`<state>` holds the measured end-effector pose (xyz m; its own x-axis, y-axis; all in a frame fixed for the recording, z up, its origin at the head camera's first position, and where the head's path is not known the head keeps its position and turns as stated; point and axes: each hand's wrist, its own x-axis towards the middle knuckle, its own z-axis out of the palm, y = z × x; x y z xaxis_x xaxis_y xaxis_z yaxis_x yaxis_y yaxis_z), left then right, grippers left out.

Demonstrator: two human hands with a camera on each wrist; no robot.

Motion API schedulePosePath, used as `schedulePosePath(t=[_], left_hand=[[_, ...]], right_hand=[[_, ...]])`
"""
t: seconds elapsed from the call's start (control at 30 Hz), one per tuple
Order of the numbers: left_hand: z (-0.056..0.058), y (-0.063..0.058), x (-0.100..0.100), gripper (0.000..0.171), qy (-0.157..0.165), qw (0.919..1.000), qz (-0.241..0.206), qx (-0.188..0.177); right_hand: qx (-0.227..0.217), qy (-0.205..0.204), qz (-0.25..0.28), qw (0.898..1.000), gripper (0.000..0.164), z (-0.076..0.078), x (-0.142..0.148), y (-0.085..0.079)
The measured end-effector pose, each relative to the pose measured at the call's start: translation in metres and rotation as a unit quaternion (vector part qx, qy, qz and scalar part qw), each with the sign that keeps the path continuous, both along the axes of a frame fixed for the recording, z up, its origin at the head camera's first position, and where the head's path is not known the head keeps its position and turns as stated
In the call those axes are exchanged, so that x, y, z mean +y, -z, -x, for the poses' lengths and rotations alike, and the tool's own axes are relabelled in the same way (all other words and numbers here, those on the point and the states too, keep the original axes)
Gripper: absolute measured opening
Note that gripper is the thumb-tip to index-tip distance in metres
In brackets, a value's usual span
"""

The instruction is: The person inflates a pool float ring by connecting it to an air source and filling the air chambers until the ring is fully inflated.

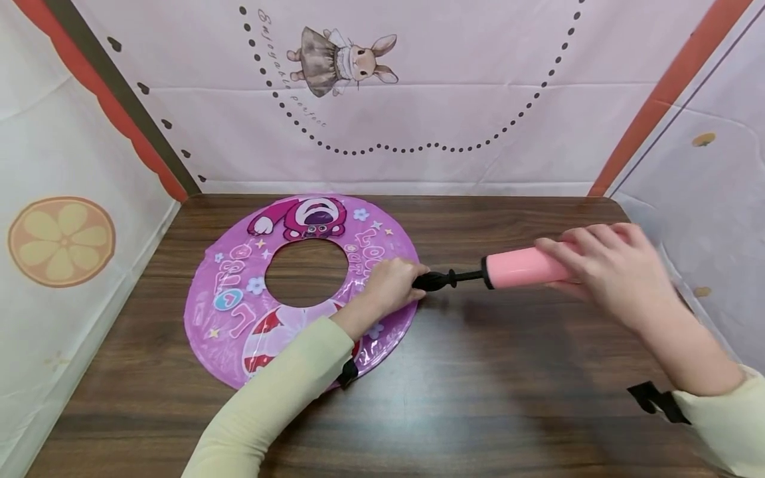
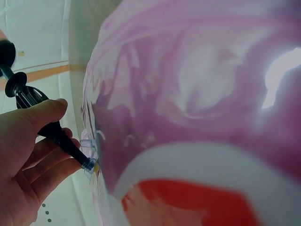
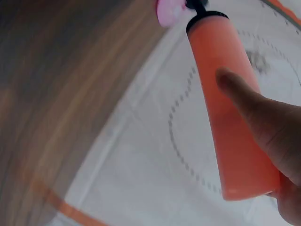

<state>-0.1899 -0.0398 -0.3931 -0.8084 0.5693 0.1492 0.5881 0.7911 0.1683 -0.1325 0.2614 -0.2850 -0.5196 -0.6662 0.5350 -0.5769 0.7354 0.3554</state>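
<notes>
A purple swim ring [image 1: 203,299], printed with a bear and lettering, lies on the table, puffed out but wrinkled. At its right edge my left hand [image 1: 391,285] grips the black nozzle end [image 1: 435,281] of a hand pump. In the left wrist view the tip of the black nozzle [image 2: 70,148] sits in the ring's clear valve [image 2: 88,165], with thumb and fingers around the nozzle. My right hand [image 1: 621,272] holds the pink pump barrel [image 1: 520,267] further right, its thumb along the barrel [image 3: 225,122] in the right wrist view. A thin black rod [image 1: 469,275] shows between nozzle and barrel.
The brown wooden table [image 1: 478,398] extends in front and to the right. A pink printed cloth [image 1: 448,86] with a rabbit hangs behind it, and more cloth walls [image 1: 72,146] stand at both sides. Black straps [image 1: 657,401] sit at the sleeves.
</notes>
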Motion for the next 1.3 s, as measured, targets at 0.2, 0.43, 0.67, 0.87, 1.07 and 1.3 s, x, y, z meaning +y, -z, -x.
schedulePosePath(t=[0.2,0.43,0.67,0.87,1.07,1.3], left_hand=[[-0.002,0.003,-0.002,0.037,0.0,0.9999,-0.011,0.013],[-0.003,0.004,-0.001,0.034,0.017,0.9994,-0.006,0.029],[-0.003,0.001,0.002,0.031,0.018,0.9997,-0.013,0.013],[-0.002,-0.001,0.002,0.036,0.018,0.9997,-0.014,0.0],[0.0,-0.001,0.002,0.039,0.022,0.9998,-0.002,0.002],[0.002,-0.001,0.0,0.041,0.023,0.9996,-0.016,-0.009]], right_hand=[[0.004,0.042,0.045,0.998,0.063,-0.013,0.036,-0.029],[-0.028,0.021,-0.003,0.999,0.05,-0.006,0.014,-0.01],[0.006,0.002,-0.049,0.999,0.055,0.008,-0.035,0.021],[0.019,0.002,-0.048,0.999,0.059,0.009,-0.045,0.027],[-0.011,-0.007,-0.025,1.0,0.049,0.007,-0.024,0.015],[0.001,0.028,0.013,1.0,0.059,-0.008,0.018,-0.02]])
